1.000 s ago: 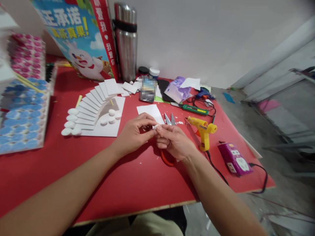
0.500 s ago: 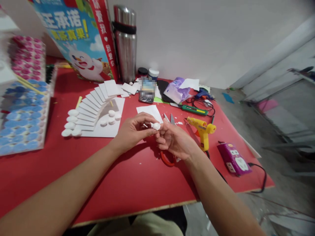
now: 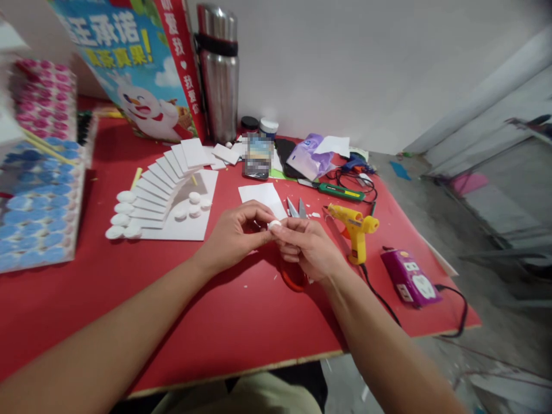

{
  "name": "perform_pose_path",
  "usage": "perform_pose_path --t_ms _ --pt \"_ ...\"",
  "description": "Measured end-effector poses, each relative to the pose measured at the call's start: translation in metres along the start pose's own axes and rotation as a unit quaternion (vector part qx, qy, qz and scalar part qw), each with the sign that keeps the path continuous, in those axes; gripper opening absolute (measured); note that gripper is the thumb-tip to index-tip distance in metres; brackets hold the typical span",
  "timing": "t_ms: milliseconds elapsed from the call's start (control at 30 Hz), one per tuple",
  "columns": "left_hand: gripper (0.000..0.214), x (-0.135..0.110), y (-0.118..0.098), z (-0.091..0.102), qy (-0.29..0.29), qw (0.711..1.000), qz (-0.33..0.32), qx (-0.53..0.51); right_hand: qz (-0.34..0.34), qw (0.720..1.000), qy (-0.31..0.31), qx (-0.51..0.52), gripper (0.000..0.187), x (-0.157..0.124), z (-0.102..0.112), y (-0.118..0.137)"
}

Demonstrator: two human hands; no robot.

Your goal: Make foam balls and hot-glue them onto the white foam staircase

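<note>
Both my hands meet over the middle of the red table (image 3: 215, 322). My left hand (image 3: 235, 236) and my right hand (image 3: 308, 247) pinch a small white foam piece (image 3: 274, 225) between their fingertips. Under my right hand lie scissors (image 3: 296, 210) with orange handles, their blades pointing away from me. A white sheet (image 3: 264, 195) lies just beyond my fingers. To the left, a fan of white foam strips (image 3: 161, 181) rests on a white board (image 3: 190, 221) with several white ovals (image 3: 121, 215) beside it.
A yellow glue gun (image 3: 356, 227) and a purple power strip (image 3: 409, 279) sit at the right, with cables. A steel flask (image 3: 219, 72), a printed box (image 3: 129, 63), a phone (image 3: 257, 156) and a purple pouch (image 3: 308, 155) stand at the back. Blue and pink dotted blocks (image 3: 37, 201) fill the left.
My fingers have turned the small white piece slightly between both hands. The hands stay in the same spot over the scissors.
</note>
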State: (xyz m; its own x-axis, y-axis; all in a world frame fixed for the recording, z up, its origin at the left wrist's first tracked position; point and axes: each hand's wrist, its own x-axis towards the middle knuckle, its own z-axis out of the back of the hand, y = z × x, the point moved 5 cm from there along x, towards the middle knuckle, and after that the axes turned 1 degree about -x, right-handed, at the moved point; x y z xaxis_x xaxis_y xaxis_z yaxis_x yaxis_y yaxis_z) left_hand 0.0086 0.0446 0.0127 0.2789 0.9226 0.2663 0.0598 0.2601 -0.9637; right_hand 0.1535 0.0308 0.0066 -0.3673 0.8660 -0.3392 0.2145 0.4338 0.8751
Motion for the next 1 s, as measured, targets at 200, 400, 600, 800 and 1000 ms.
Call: perform_pose_path --t_ms 200,400,600,800,1000 --pt "0.010 -0.001 -0.004 -0.001 0.009 1.000 -0.003 0.015 -0.021 0.999 0.011 -0.027 0.042 -0.004 -0.001 0.003" --pt "0.022 -0.001 0.001 0.004 -0.006 0.998 0.060 -0.020 0.159 0.968 -0.099 -0.165 0.030 -0.011 0.011 0.024" --pt "0.030 -0.002 0.004 0.006 -0.003 0.997 0.074 0.033 0.244 0.914 -0.124 -0.298 0.013 -0.018 0.005 0.033" --pt "0.026 0.000 -0.004 0.007 0.009 0.992 0.005 0.122 0.284 0.881 -0.117 -0.360 0.012 -0.016 0.003 0.030" --pt "0.025 -0.001 -0.001 0.007 0.020 0.995 0.015 0.097 0.261 0.900 -0.096 -0.336 0.012 -0.013 0.003 0.027"
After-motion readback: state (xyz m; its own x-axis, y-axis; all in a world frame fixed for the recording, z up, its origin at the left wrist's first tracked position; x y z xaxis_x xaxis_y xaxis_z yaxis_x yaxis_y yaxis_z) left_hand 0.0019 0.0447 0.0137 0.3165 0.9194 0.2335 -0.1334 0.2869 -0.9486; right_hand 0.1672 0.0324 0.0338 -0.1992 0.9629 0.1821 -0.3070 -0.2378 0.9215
